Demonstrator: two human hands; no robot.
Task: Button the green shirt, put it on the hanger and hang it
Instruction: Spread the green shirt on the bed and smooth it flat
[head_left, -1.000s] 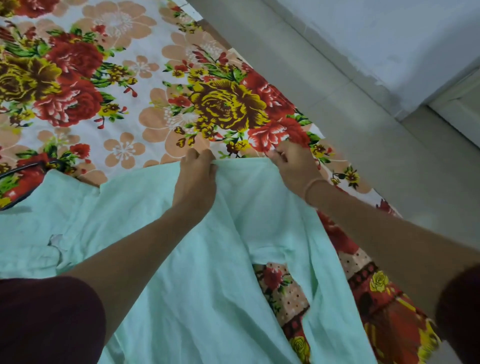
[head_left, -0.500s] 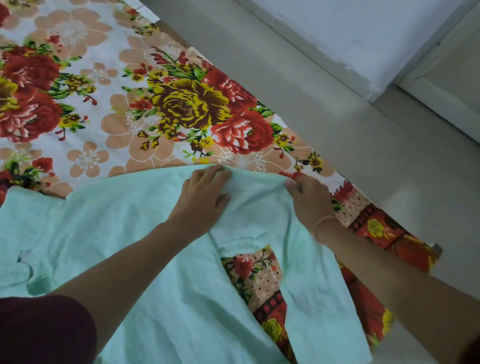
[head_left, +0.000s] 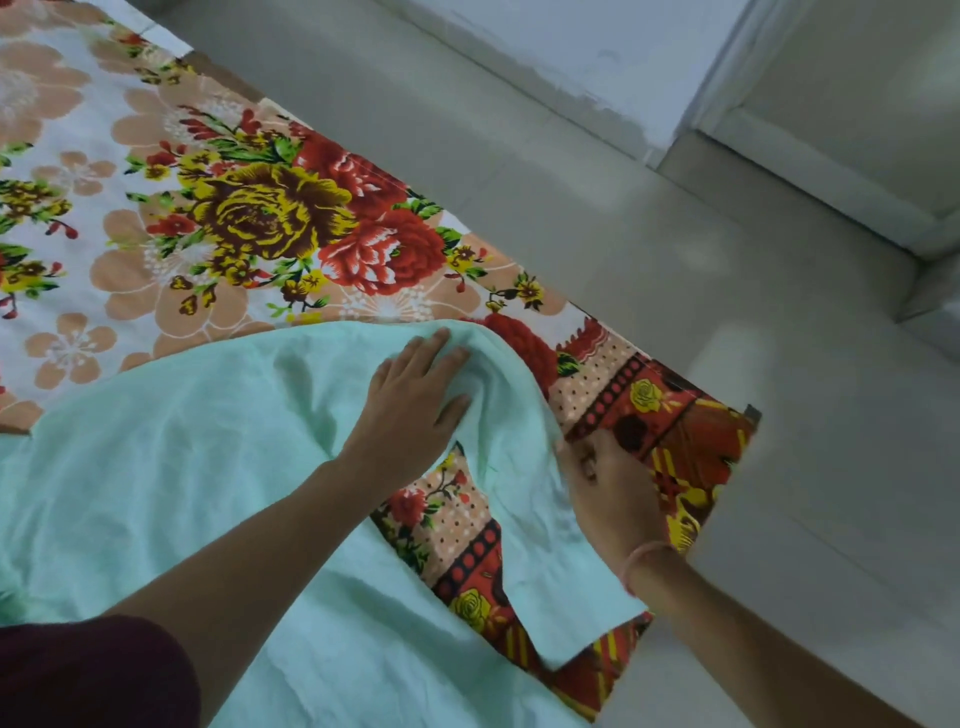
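Note:
The pale green shirt (head_left: 208, 467) lies spread on a flowered bedsheet (head_left: 234, 208), its far hem running across the middle of the view. My left hand (head_left: 415, 400) rests flat on the cloth near the hem's right end, fingers apart. My right hand (head_left: 608, 488) pinches the shirt's right edge close to the bed's corner. A narrow strip of the shirt (head_left: 550, 571) runs down from there, with a gap of sheet showing between it and the main body. No hanger is in view, and no buttons can be made out.
The bed's corner (head_left: 748, 415) lies just right of my right hand. Beyond it is grey tiled floor (head_left: 779, 364), a white wall (head_left: 597, 41) and a door frame (head_left: 831, 156) at the top right. My dark sleeve (head_left: 93, 675) fills the bottom left.
Both hands have slid with the shirt's hem toward the bed's right corner. My left hand went from gripping the hem to lying flat. My right hand moved down along the right edge.

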